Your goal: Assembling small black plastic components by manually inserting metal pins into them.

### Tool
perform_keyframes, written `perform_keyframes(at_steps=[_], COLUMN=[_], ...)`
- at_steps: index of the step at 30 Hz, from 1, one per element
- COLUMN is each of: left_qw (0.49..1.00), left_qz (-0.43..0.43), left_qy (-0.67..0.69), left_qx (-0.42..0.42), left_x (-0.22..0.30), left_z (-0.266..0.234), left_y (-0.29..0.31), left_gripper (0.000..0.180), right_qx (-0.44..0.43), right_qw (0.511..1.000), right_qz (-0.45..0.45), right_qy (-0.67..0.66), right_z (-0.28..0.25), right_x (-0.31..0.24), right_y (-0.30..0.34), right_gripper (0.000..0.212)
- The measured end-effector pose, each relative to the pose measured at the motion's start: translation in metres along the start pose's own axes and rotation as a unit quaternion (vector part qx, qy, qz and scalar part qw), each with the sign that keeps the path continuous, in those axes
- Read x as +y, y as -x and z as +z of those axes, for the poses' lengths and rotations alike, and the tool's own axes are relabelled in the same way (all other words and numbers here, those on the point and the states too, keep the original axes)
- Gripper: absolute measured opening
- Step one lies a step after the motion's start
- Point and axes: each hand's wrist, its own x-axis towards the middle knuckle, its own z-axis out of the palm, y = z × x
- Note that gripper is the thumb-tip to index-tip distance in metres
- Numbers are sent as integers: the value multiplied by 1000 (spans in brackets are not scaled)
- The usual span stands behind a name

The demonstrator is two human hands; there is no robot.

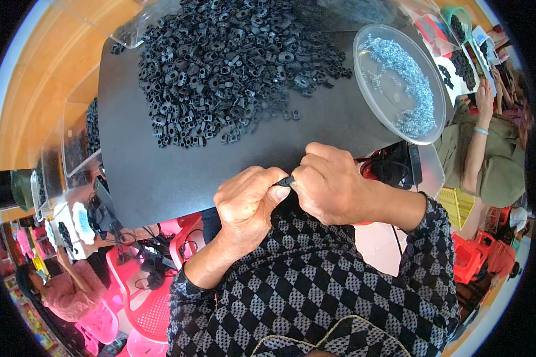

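Both hands meet in front of my chest at the near edge of the dark table. My left hand (pixel 247 199) pinches a small black plastic part (pixel 285 181) between thumb and forefinger. Closed against the other end of that part is my right hand (pixel 330 184); its fingertips are curled out of sight. Beyond the hands, a large heap of small black plastic parts (pixel 220 71) covers the far side of the table. A round clear plastic lid (pixel 387 101) at the right holds many tiny shiny silvery-blue pieces (pixel 415 71).
The dark tabletop (pixel 161 184) has a curved near edge. Clear plastic bins (pixel 80 140) stand at its left. Pink chairs (pixel 146 297) are at the lower left, with a seated person (pixel 71 291). Another person's arm (pixel 479 137) shows at the right, near a yellow crate (pixel 457 207).
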Motion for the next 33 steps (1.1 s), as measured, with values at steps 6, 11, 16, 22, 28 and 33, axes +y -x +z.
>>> perform_keyframes(at_steps=[6,11,16,22,28,33], left_qw=[1000,999,998,979,951,959], left_qz=[-8,37,-58,-148,-243,-221], left_qy=[-17,-35,6,135,188,170], left_qx=[-11,7,-5,24,42,51], left_x=[-8,-4,-6,-1,4,-1], left_z=[2,2,2,0,3,8], left_y=[2,-2,0,1,-1,2], left_gripper=[16,18,18,10,10,10], right_qx=[-67,-50,-86,-64,-14,-18], right_qw=[997,997,994,995,986,985], right_qz=[15,22,43,79,21,4], right_qy=[36,52,45,-10,162,171], right_z=[-4,-5,-4,-5,10,9], right_x=[-2,-6,-2,-9,-6,-4], right_y=[2,-1,1,-10,-7,-7], right_gripper=[23,24,24,26,24,22])
